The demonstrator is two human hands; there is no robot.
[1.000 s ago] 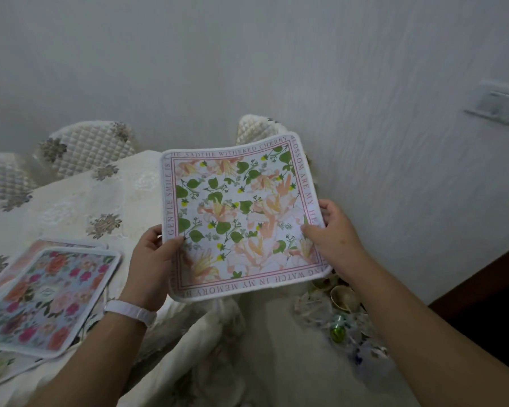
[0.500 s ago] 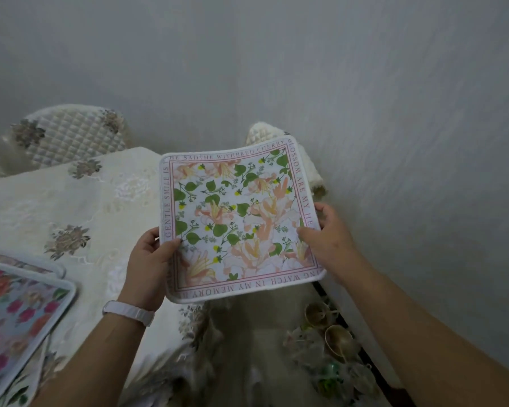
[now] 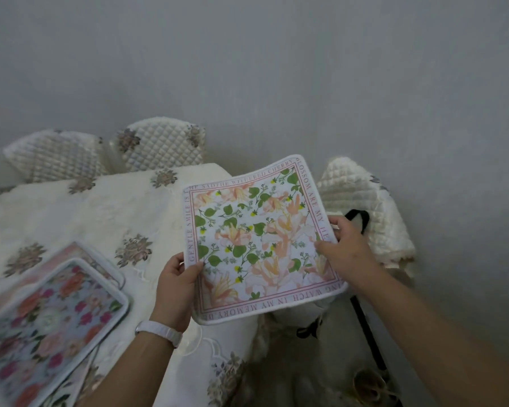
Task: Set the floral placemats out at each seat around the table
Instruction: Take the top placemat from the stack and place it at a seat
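Pinching floral placemat (image 3: 259,233) edges, left hand (image 3: 175,289), right hand (image 3: 343,248) (fingers pressed shut)

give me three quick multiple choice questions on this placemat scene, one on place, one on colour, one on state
1. Where is the stack of rose placemats?
A. on the tablecloth, lower left
B. on a chair
C. on the floor

2. What colour is the wristband?
A. black
B. white
C. red

3. How is the peach-flowered placemat held?
A. lying flat on the table
B. folded in half
C. by both hands

Key: 1 A, the stack of rose placemats rests on the tablecloth. 2 B, the wristband is white. 3 C, the left hand and right hand grip the peach-flowered placemat by opposite edges.
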